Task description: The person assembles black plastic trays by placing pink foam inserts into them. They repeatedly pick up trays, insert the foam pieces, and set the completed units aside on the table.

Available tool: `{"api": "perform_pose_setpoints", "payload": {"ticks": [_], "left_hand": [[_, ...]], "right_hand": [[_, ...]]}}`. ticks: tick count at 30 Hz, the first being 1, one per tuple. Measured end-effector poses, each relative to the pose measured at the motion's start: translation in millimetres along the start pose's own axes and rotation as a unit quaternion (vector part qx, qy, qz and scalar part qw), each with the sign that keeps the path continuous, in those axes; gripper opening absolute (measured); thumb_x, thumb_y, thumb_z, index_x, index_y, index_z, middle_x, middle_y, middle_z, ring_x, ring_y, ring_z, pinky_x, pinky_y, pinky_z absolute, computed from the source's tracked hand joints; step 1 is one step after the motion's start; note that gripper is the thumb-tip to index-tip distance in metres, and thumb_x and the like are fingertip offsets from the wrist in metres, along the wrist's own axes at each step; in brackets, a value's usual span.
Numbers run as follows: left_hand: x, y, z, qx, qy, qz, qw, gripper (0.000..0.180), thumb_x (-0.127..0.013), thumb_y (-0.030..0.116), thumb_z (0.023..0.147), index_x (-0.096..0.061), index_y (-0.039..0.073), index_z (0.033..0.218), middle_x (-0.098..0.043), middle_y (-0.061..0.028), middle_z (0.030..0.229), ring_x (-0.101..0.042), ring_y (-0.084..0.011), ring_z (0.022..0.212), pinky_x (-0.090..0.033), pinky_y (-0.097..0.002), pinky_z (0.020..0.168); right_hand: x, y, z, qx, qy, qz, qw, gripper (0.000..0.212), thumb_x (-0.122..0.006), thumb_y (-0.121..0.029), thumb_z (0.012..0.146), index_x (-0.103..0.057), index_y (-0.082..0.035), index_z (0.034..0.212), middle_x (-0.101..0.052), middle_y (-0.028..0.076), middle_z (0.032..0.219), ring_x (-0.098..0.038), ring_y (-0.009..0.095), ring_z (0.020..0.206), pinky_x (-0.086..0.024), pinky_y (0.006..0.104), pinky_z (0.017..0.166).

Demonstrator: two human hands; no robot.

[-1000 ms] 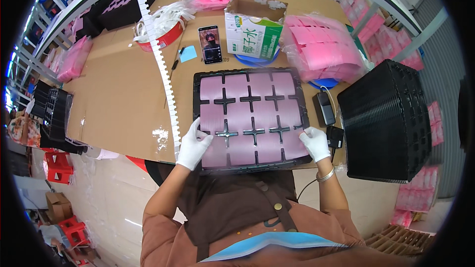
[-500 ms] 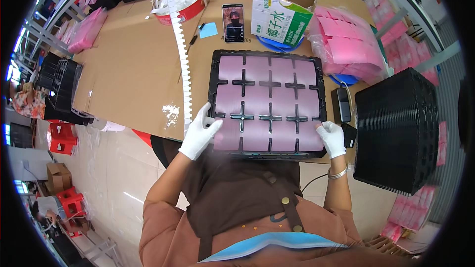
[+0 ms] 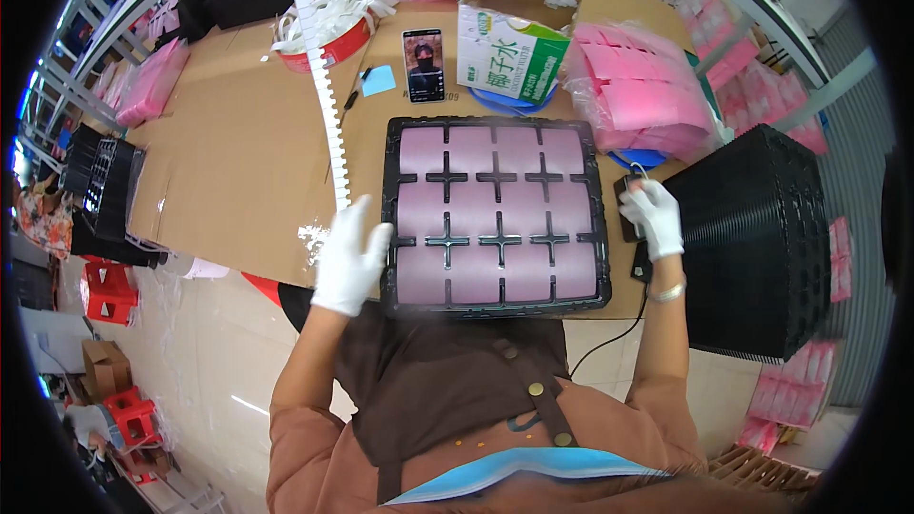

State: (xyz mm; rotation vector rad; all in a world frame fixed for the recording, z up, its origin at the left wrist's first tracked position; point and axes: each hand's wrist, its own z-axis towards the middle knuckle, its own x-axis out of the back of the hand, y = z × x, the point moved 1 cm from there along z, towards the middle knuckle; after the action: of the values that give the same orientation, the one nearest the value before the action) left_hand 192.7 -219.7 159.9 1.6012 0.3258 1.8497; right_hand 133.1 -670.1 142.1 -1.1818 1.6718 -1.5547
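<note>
A black plastic tray (image 3: 391, 219) lies on the cardboard-covered table in front of me. Smooth pinkish-purple pieces (image 3: 471, 195) cover it in rows, and black cross-shaped dividers stand up between them. My left hand (image 3: 348, 262), in a white glove, is held just beside the tray's left edge with thumb and fingers apart; nothing is in it. Beyond the tray's right edge, my gloved right hand (image 3: 655, 219) is over a black box-shaped device (image 3: 628, 227) with a light cable. Its fingers are loosely bent and slightly apart, and I see nothing held; whether they touch the device is unclear.
A tall stack of black trays (image 3: 757, 247) stands at the right. Behind the tray are a phone (image 3: 424, 65), a carton (image 3: 509, 48) and pink sheets in clear plastic (image 3: 638, 86). A white toothed strip (image 3: 319, 67) crosses the table near a red roll (image 3: 328, 48).
Both hands have come off the tray: my left moved left and opened, my right moved up and right to the black device. The whole view has shifted slightly.
</note>
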Motion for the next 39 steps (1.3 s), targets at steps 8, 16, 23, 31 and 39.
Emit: {"api": "perform_pose_setpoints", "payload": {"ticks": [8, 16, 23, 31, 39], "left_hand": [[-101.3, 48.5, 73.7, -0.231, -0.090, 0.170, 0.954, 0.066, -0.056, 0.047, 0.088, -0.044, 0.001, 0.133, -0.042, -0.0236, 0.139, -0.037, -0.0406, 0.131, -0.031, -0.0466, 0.108], [-73.1, 15.5, 89.7, -0.062, -0.199, 0.278, 0.938, 0.067, -0.048, 0.052, 0.091, -0.042, 0.000, 0.133, -0.047, -0.0186, 0.137, -0.051, -0.0320, 0.120, -0.038, -0.0413, 0.101], [-93.0, 13.5, 97.9, -0.123, -0.146, 0.237, 0.953, 0.066, -0.045, 0.052, 0.092, -0.042, 0.002, 0.135, -0.040, -0.0188, 0.144, -0.037, -0.0291, 0.134, -0.028, -0.0444, 0.110], [-60.6, 6.1, 13.8, -0.265, -0.163, 0.165, 0.936, 0.053, -0.057, 0.037, 0.088, -0.049, 0.002, 0.128, -0.050, -0.0185, 0.133, -0.046, -0.0317, 0.126, -0.032, -0.0458, 0.107], [-60.9, 4.5, 14.8, -0.190, -0.110, 0.071, 0.973, 0.034, -0.078, 0.028, 0.068, -0.063, 0.006, 0.089, -0.058, -0.0111, 0.087, -0.054, -0.0317, 0.088, -0.045, -0.0430, 0.080]], "right_hand": [[-126.8, -2.6, 63.5, -0.034, -0.168, 0.109, 0.979, 0.017, -0.060, -0.013, 0.090, -0.059, -0.001, 0.102, -0.064, 0.008, 0.096, -0.064, 0.017, 0.087, -0.052, 0.0291, 0.077], [-106.7, 23.3, 108.8, -0.066, -0.023, 0.110, 0.991, 0.015, -0.056, -0.009, 0.090, -0.054, 0.000, 0.102, -0.062, 0.013, 0.093, -0.065, 0.022, 0.082, -0.055, 0.0327, 0.076], [-113.1, 38.4, 113.0, 0.000, -0.008, 0.116, 0.993, 0.012, -0.056, -0.008, 0.090, -0.056, -0.001, 0.100, -0.060, 0.006, 0.088, -0.062, 0.015, 0.073, -0.055, 0.0274, 0.068], [-83.3, 29.1, 19.1, -0.091, -0.211, 0.035, 0.973, 0.016, -0.056, -0.017, 0.094, -0.053, -0.002, 0.098, -0.062, 0.010, 0.088, -0.064, 0.017, 0.076, -0.056, 0.0298, 0.070], [-73.5, 0.7, -14.2, 0.007, -0.318, -0.289, 0.903, 0.034, -0.074, -0.008, 0.074, -0.053, -0.001, 0.099, -0.060, 0.010, 0.084, -0.062, 0.020, 0.077, -0.050, 0.0320, 0.072]]}}
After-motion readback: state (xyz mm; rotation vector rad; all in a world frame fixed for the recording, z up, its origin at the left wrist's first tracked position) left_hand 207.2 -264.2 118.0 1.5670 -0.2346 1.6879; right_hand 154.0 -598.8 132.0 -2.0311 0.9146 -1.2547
